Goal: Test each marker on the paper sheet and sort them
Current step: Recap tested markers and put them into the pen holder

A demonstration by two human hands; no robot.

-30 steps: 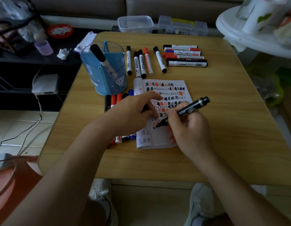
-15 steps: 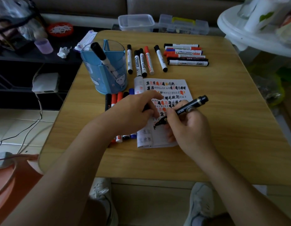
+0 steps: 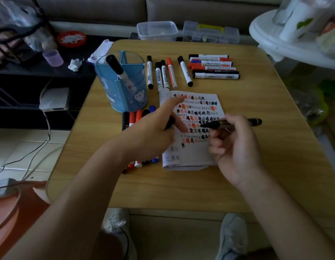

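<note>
A: Quick one. What do we log for the hands?
B: The right hand (image 3: 236,149) is wrapped round the black marker (image 3: 254,121), which is uncapped with its nib pointing left over the paper sheet (image 3: 194,149). We read the nib as just off the sheet, but we can't be sure. The left hand (image 3: 153,132) sits at the sheet's left edge, forefinger stretched out across it. Thumb and the other fingers pinch what we take for the black cap (image 3: 169,122).
A: Where's the sheet?
B: Flat on the table (image 3: 266,147), in the middle, between the two hands.
A: Progress?
B: We'd call it well along. Rows of black and red-orange scribbles fill most of the sheet, and only a strip at the bottom is bare. We see what look like sorted groups. A row of markers (image 3: 163,76) lies side by side just beyond the sheet. A stack (image 3: 213,67) lies crosswise further right. One marker (image 3: 116,68) leans in the blue holder (image 3: 125,94).
A: What's left?
B: A bunch of capped markers (image 3: 137,117) lies left of the sheet, partly under the left forearm. We guess that's the untested pile, but nothing here proves it. For the one in hand, we'd expect the cap to go back on, then it joins a group.
A: Which group?
B: We can't say, since the sorting rule isn't visible.
</note>
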